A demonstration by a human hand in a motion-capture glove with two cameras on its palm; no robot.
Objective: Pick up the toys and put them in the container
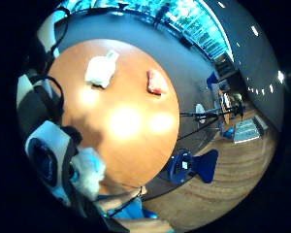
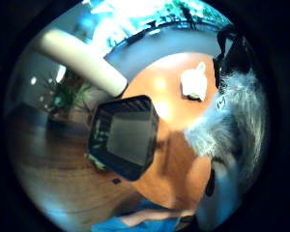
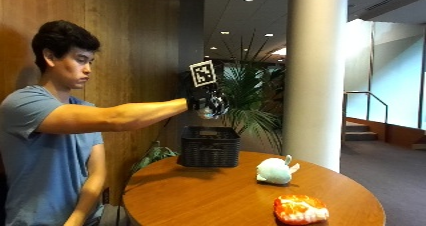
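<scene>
My gloved right hand [image 3: 203, 102] is raised high above the black woven basket [image 3: 210, 146], which stands at the far side of the round wooden table [image 3: 219, 201]. The fingers grip a grey-white fluffy toy [image 3: 215, 106], which also fills the edge of the thumb side palm view as fluffy toy [image 2: 227, 123] and shows as fluffy toy [image 1: 89, 172]. The basket [image 2: 125, 137] looks empty from above. A white plush toy [image 3: 274, 171] lies mid-table, seen too as white plush toy [image 1: 102, 70]. An orange-red toy [image 3: 301, 209] lies near the front edge, and as orange-red toy [image 1: 156, 81].
A thick white column [image 3: 316, 76] and a potted palm [image 3: 249, 101] stand behind the table. A blue chair [image 1: 194, 165] sits beside the table on the floor. The wood-panelled wall is behind the person.
</scene>
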